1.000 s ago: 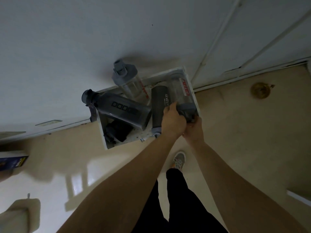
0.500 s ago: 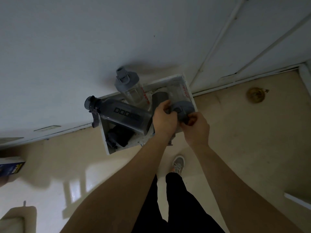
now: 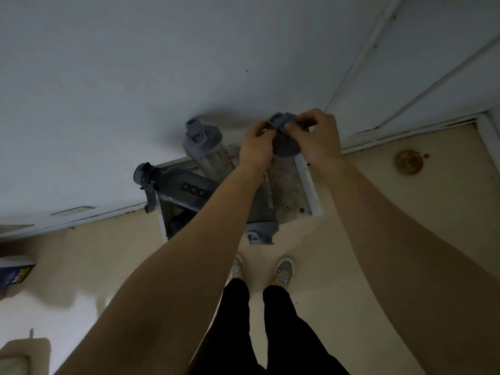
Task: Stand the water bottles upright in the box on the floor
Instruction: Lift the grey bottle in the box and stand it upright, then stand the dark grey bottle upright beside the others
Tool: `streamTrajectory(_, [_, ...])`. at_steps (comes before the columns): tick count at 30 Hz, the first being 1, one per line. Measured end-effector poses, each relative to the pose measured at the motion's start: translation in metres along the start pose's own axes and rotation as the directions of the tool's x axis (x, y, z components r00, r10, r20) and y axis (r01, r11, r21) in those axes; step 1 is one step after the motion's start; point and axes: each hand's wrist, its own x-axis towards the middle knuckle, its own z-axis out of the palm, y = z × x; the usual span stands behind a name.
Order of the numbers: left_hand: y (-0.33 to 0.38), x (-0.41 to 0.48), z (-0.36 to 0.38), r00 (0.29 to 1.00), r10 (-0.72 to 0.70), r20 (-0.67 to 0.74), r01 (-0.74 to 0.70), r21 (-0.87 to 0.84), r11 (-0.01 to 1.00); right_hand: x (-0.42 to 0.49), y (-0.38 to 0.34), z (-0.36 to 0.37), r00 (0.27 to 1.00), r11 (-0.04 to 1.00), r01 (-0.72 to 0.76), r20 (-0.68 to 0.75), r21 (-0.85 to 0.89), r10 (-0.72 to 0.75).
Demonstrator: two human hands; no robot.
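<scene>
Gripping the bottle's grey cap, seemingly upright, both hands.

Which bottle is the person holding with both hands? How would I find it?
Find the white box on the floor against the wall. Above its right end, the left hand and right hand grip a clear bottle's grey lid. It alone is lifted; the other bottles lean or lie in the box.

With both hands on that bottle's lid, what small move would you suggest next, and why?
Probably lower the clear bottle straight down into the bare right side of the box. Both the left hand and the right hand hold its lid, it looks upright, and the dark bottle lies tilted just beside that spot.
</scene>
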Motion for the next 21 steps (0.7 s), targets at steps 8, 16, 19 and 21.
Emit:
streamTrajectory(8, [-0.003,-0.026,-0.025,0.996,-0.029,-0.088,0.042,0.155,0.987,-0.028,0.010,-0.008,0.987,0.979,-0.148,-0.042,0.138,0.155])
streamTrajectory(16, [-0.081,-0.127,-0.082,0.966,-0.115,-0.229,0.168,0.227,0.959,-0.122,0.064,0.018,0.909,0.912,-0.403,0.150,0.075,0.389])
streamTrajectory(19, [-0.121,-0.139,-0.085,0.933,-0.279,-0.229,0.317,0.153,0.936,-0.140,0.067,0.032,0.865,0.890,-0.454,0.264,0.047,0.427])
streamTrajectory(21, [-0.137,-0.133,-0.079,0.888,-0.401,-0.227,0.426,0.073,0.902,-0.144,0.072,0.044,0.842,0.872,-0.486,0.291,0.049,0.454])
